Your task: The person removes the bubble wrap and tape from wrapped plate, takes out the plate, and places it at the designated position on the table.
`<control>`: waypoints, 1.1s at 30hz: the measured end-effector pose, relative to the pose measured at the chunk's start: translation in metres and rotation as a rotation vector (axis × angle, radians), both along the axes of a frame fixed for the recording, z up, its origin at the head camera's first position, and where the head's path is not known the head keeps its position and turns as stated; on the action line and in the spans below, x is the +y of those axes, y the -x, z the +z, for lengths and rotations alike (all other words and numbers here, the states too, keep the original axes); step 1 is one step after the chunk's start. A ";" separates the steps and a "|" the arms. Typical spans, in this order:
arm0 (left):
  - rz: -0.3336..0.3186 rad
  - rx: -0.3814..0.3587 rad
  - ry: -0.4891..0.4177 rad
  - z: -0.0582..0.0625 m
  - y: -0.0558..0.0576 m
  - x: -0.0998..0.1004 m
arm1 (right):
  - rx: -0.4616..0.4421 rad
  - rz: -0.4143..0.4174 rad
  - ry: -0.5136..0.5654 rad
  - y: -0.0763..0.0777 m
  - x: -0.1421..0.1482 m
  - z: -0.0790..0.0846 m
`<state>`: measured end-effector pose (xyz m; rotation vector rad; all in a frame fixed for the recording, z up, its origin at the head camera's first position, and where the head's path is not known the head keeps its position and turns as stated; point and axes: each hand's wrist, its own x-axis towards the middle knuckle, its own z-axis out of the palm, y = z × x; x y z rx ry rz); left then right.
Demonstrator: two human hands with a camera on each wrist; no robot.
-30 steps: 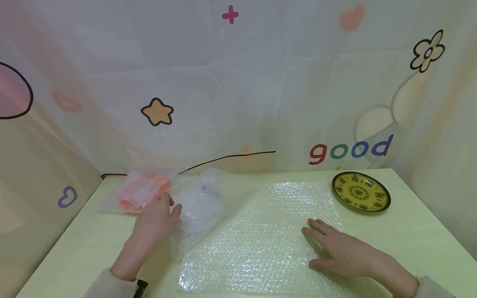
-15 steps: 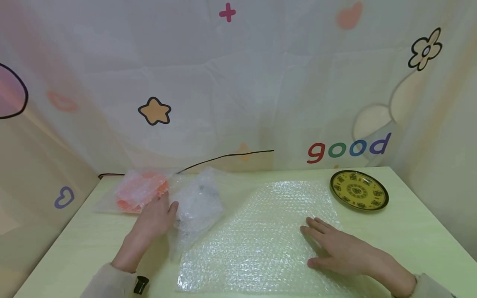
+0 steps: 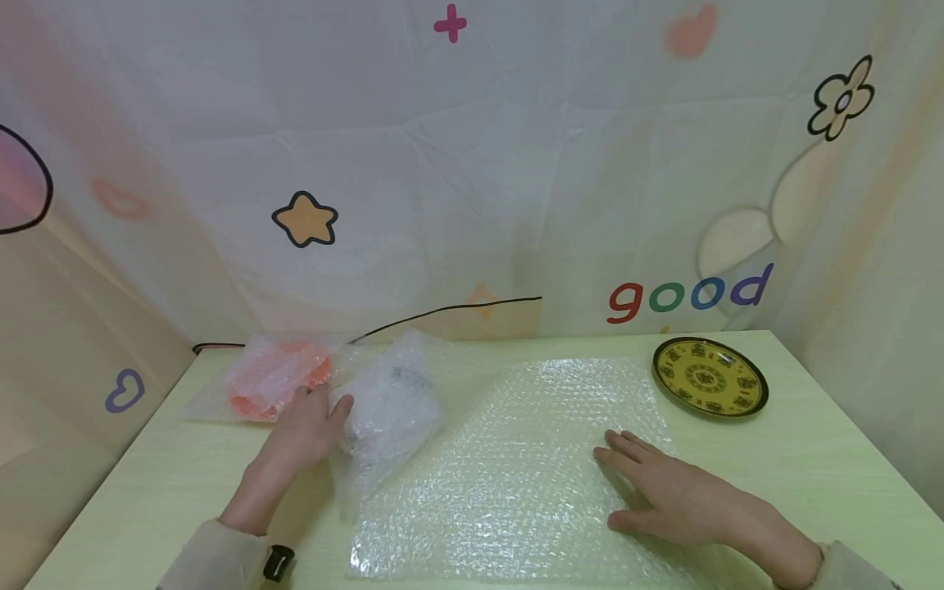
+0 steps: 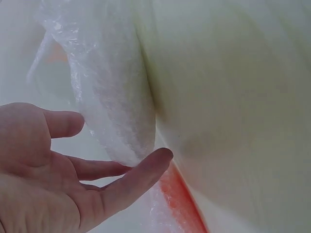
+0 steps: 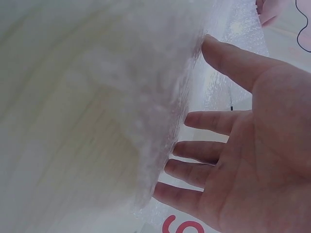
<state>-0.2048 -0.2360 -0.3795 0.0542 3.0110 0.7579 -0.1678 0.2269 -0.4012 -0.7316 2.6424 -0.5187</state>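
A flat sheet of bubble wrap lies across the middle of the table. My right hand rests its fingertips on the sheet's right part, fingers spread and nearly straight. On the left lies a wrapped bundle in clear bubble wrap, with faint dark marks inside. My left hand is at that bundle's left side, fingers loosely extended; in the left wrist view its fingertips touch or nearly touch the wrap. Just beyond that hand sits a second wrapped bundle with something pinkish-orange inside.
A yellow plate with a dark rim and dark patterns lies at the back right of the pale table. A printed curtain hangs behind the table and along both sides.
The head view has shifted slightly. My left hand has dipped its fingers a little between the two bundles; my right hand stays in place on the sheet.
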 end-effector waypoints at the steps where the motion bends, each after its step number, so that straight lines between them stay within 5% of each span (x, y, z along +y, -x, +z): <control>1: 0.004 -0.004 -0.008 0.000 0.000 0.000 | -0.004 -0.004 0.000 0.000 0.000 0.000; 20: -0.007 0.029 -0.039 0.001 0.006 -0.005 | -0.002 -0.010 0.015 0.000 -0.001 0.000; 33: 0.036 -0.017 -0.098 0.001 0.005 -0.010 | -0.006 -0.012 0.013 0.000 -0.001 0.001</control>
